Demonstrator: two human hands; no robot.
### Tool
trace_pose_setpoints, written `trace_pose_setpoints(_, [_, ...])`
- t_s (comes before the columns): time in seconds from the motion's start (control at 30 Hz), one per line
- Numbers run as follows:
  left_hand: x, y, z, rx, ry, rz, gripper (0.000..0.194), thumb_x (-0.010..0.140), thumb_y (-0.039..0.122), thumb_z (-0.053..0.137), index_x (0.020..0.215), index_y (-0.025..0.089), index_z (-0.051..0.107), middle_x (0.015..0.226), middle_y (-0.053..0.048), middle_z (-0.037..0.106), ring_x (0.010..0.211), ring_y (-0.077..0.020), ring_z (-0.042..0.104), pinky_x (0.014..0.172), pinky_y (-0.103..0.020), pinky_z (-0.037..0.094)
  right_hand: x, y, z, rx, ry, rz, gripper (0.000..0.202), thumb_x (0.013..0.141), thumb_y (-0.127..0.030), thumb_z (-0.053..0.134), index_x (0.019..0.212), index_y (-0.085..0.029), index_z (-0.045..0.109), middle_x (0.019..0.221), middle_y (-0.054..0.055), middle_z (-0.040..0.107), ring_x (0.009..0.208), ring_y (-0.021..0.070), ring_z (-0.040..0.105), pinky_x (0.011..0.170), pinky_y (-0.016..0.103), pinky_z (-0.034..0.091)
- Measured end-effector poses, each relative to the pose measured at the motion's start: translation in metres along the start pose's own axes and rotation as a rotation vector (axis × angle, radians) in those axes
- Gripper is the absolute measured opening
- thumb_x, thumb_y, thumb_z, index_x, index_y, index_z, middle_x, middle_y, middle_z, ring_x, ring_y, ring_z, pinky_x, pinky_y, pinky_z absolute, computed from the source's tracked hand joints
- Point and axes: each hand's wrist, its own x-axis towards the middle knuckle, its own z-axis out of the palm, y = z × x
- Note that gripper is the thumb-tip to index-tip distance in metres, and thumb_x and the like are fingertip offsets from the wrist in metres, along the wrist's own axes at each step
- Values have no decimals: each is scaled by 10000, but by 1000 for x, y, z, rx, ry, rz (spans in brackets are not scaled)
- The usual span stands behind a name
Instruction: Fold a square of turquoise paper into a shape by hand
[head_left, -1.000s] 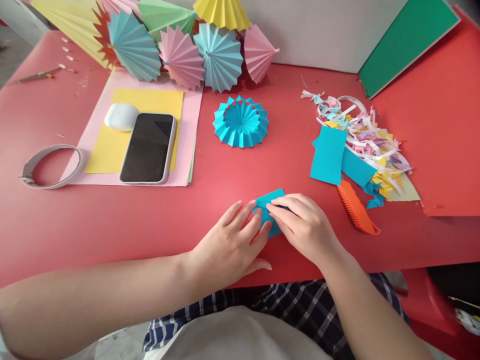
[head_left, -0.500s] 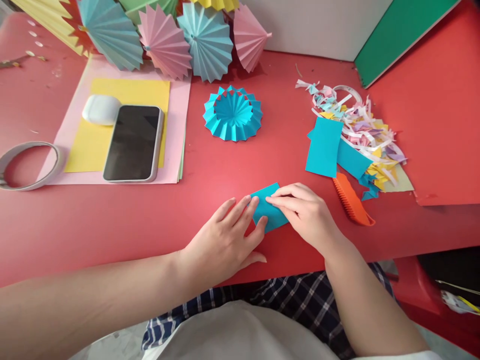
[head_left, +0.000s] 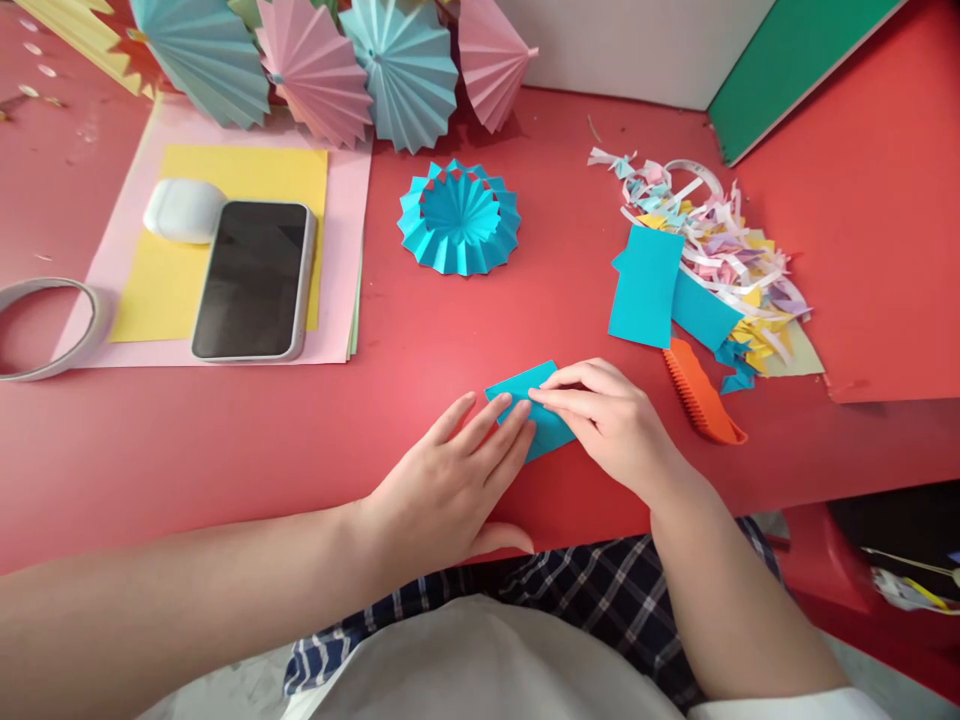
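Two bare hands work close together at the near edge of the red table (head_left: 390,430) in the head view, both on one blue paper piece (head_left: 551,432). The left hand (head_left: 450,475) lies palm down with its fingers stretched out, the tips resting on the paper's left part; it seems to serve as a weight that stops the sheet from sliding. Just to its right, the right hand (head_left: 615,420) has its fingers drawn together, the tips touching the middle of the sheet, perhaps to run along a crease; I cannot tell whether it pinches anything.

Ahead of the hands, well apart from them, sits a pleated blue ring (head_left: 460,252), probably set there so it will not be crushed. To the right of the right hand lies an orange toothed tool (head_left: 701,395), within easy reach, with spare blue paper (head_left: 646,288) and a heap of shredded scraps (head_left: 727,250) beyond it. Forward and left of the left hand, a phone (head_left: 253,285) and a white case (head_left: 182,210) rest on stacked coloured sheets (head_left: 341,280), which they may help keep flat.
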Motion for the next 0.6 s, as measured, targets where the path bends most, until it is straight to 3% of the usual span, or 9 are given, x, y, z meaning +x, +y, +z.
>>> trace_pose_setpoints(0.6, [2,1,-3,20,17,5,794,856,654,159,1306,60,434,1305,-119,508,1232,-327,385,1039,-492,252,0,-1,0,-22,-11,-13,257,848,-82,498,1005,-151,690,921,85,658,888,173,549,773,316,503])
